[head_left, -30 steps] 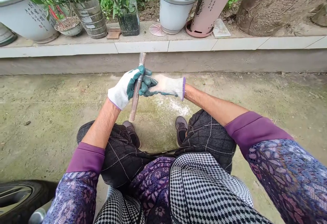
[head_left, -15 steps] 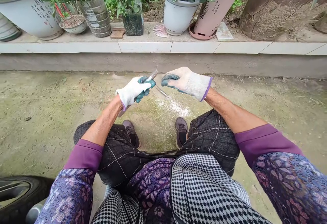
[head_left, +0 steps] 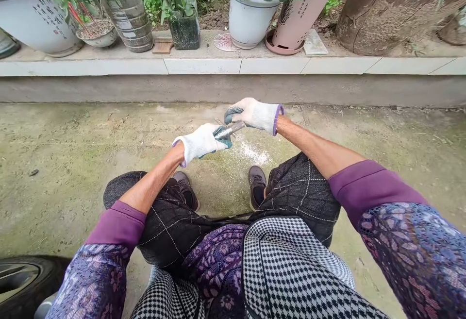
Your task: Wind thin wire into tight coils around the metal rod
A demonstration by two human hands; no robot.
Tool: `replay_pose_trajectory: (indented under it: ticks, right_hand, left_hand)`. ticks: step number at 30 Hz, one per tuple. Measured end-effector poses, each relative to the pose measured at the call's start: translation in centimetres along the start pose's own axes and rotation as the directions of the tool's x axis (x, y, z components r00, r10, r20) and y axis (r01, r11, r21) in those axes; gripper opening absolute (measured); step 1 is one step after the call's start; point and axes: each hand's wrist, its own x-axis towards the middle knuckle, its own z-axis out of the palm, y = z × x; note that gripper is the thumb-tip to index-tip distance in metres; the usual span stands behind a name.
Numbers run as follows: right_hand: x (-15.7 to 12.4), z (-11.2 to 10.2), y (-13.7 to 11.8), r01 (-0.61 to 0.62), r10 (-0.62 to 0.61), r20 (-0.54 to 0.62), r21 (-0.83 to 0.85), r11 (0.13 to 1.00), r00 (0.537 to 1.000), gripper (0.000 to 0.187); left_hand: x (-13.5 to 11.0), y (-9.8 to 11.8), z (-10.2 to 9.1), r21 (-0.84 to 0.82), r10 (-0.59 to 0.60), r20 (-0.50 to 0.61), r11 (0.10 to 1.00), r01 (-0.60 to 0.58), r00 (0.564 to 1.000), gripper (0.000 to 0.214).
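Observation:
Both my hands wear white knit gloves with green palms. My left hand is closed round a short metal rod, which points up and to the right, almost level. My right hand hovers just above and behind the rod's free end with its fingers curled; what they hold, if anything, is hidden. A patch of white powder lies on the concrete ground below the hands, just beyond my shoes.
A low tiled ledge runs across the back with several potted plants, a white pot and a pink pot. A large brown trunk or urn stands at the right. A tyre shows at the bottom left.
The rod has swung from near upright to nearly level in my left hand. My right hand let go of the left hand's side, lifted away, then came back close above the rod's tip.

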Motion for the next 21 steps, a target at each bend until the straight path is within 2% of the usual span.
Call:
replay_pose_trajectory:
  ticks: [2, 5, 7, 9, 12, 14, 17, 19, 21]
  right_hand:
    - [0.1, 0.5, -0.2, -0.035, 0.036, -0.014, 0.066, 0.997, 0.999, 0.027]
    - [-0.3, 1.3, -1.9, -0.066, 0.066, 0.009, 0.107, 0.992, 0.998, 0.026]
    - [-0.7, 1.7, -3.5, -0.084, 0.083, 0.049, 0.015, 0.996, 0.995, 0.028]
    - [-1.1, 1.8, -4.9, -0.053, 0.069, 0.079, -0.190, 0.980, 0.995, 0.031]
    - [-1.5, 1.6, -6.2, 0.038, 0.047, 0.158, -0.492, 0.870, 0.986, 0.033]
    - [-1.6, 1.2, -6.4, 0.054, 0.067, 0.189, -0.571, 0.819, 0.980, 0.034]
    - [-1.4, 0.4, -5.4, 0.022, 0.090, 0.174, -0.556, 0.831, 0.981, 0.031]
    - [-1.2, -0.1, -4.2, -0.026, 0.103, 0.139, -0.472, 0.881, 0.985, 0.029]
    - [-0.9, -0.5, -3.0, -0.072, 0.109, 0.100, -0.320, 0.945, 0.989, 0.027]
  left_hand:
    - [0.0, -0.6, -0.7, -0.058, 0.011, -0.110, 0.998, -0.017, 0.994, 0.018]
    - [1.1, -2.0, -1.6, -0.114, 0.011, -0.248, 0.993, -0.041, 0.969, 0.024]
    - [2.7, -3.1, -2.0, -0.027, 0.009, -0.297, 0.999, -0.018, 0.955, 0.027]
    - [4.4, -4.2, -2.1, 0.185, 0.023, -0.377, 0.981, 0.052, 0.926, 0.024]
    - [6.2, -4.9, -1.5, 0.516, 0.010, -0.320, 0.840, 0.166, 0.947, 0.027]
    - [6.3, -4.6, -0.4, 0.659, -0.017, -0.201, 0.737, 0.148, 0.979, 0.030]
    - [5.0, -3.6, 1.6, 0.736, 0.043, -0.021, 0.677, -0.014, 0.999, 0.032]
    - [4.0, -3.0, 2.2, 0.706, 0.078, 0.020, 0.705, -0.069, 0.997, 0.028]
    - [3.3, -2.7, 2.1, 0.649, 0.133, 0.025, 0.752, -0.118, 0.991, 0.025]
